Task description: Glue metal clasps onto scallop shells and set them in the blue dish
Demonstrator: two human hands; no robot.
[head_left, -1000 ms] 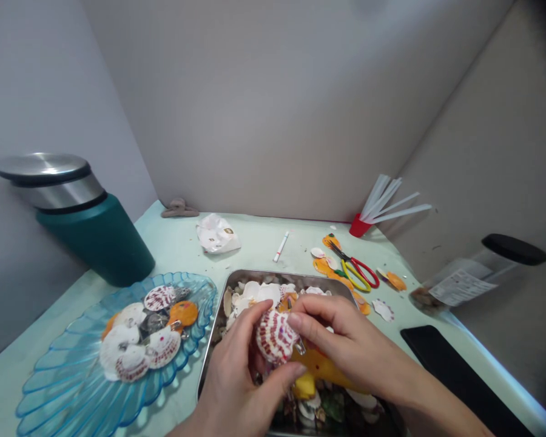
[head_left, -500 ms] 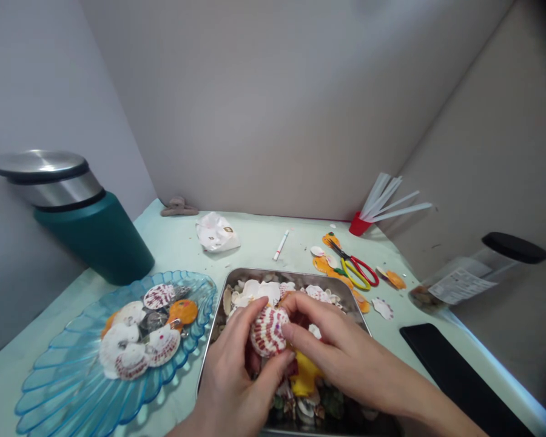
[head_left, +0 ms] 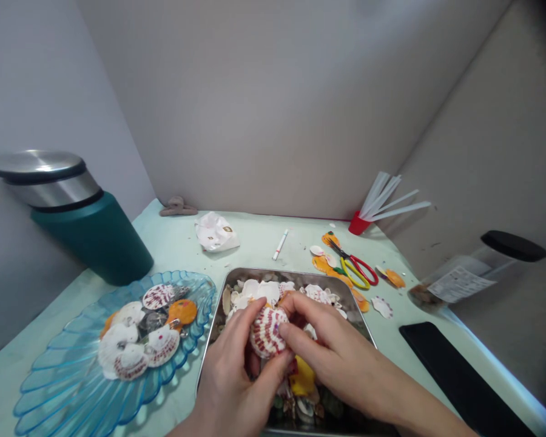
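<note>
Shell (head_left: 266, 337), white with reddish bands, is held between both hands above a metal tray (head_left: 357, 314), ribbed face turned up. Its left edge is gripped by the left hand (head_left: 230, 373), with fingers (head_left: 250, 314) curled narrowly about it. Its right side is pinched by the right hand (head_left: 339, 352), the thumb being laid over the face. Loose white shells (head_left: 257, 291) and a yellow object (head_left: 303, 376), partly covered by the hands, are contained in the tray. Further shells are carried in a blue scalloped dish (head_left: 73, 379) at left. Scissor-like pliers (head_left: 357, 270) with red and yellow handles are noted beyond the tray, on the pale surface (head_left: 250, 249).
</note>
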